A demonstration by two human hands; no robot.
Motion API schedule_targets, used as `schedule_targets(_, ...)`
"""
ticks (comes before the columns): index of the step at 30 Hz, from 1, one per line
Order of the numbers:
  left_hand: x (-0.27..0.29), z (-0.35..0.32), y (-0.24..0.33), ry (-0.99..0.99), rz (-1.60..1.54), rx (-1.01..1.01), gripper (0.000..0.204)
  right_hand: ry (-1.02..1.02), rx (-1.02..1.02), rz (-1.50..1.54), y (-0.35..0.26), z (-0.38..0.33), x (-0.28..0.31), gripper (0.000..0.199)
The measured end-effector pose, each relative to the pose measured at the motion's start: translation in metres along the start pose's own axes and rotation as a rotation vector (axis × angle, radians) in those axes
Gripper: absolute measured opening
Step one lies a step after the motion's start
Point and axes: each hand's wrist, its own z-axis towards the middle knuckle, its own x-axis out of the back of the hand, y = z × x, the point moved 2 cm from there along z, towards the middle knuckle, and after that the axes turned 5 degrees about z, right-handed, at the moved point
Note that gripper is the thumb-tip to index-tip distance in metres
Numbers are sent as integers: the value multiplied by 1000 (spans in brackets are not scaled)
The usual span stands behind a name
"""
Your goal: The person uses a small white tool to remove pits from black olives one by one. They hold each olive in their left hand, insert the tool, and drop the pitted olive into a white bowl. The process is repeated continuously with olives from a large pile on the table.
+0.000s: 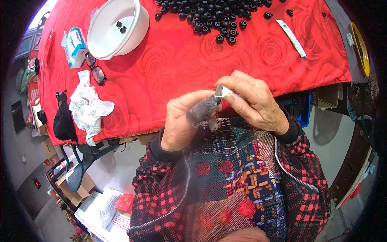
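Home workshop — parts-strewn red tablecloth, cardboard boxes

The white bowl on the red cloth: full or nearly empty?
Nearly empty. The white bowl shows bare white inside with only two small black caps; the big pile of black caps lies outside it.

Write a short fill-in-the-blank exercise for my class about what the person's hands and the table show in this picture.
1. The left hand wears a grey cover on its ____.
2. The right hand pinches a small flat blade, while a heap of small black rings lies on a cloth coloured ____.
3. The white bowl holds ____ black rings.
4. Black-framed glasses lie beside a crumpled ____ rag.

Missing words: thumb; red; two; white
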Motion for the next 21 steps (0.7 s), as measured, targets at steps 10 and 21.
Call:
schedule_targets(10,1,2,-1,2,32,12,22,-22,26,-1,2,0,2,19)
schedule_targets(21,1,4,-5,79,84,49,22,-78,21,55,9,0,4,19)
